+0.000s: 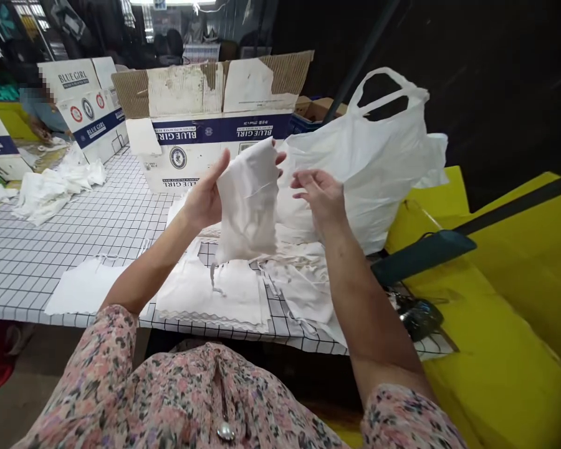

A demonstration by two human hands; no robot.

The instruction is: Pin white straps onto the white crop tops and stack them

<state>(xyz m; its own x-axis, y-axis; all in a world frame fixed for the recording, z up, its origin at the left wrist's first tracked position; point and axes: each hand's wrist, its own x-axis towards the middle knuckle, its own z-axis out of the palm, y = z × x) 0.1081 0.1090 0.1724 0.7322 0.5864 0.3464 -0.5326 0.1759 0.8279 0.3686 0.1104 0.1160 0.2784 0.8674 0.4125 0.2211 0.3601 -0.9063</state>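
Note:
In the head view a white fabric piece (pixel 249 202) hangs upright before me. My left hand (pixel 208 196) is closed on it, thumb at the near side and fingers behind, with fingertips showing past its right edge. Just right of the cloth, my right hand (pixel 322 193) has its fingers drawn together in a pinch; whether something thin is between them I cannot make out. Below lies a stack of flat white fabric pieces (pixel 215 293) with wavy edges. A looser heap of white cloth (pixel 303 284) lies to its right, and another flat white piece (pixel 84 284) to the left.
A bulging white plastic bag (pixel 355 168) stands behind my right hand. A printed cardboard box (pixel 210 131) is at the back of the checked table (pixel 135 181). Crumpled white cloth (pixel 58 187) lies far left, near a co-worker's arm (pixel 42 118). Yellow sheets (pixel 505 299) are at right.

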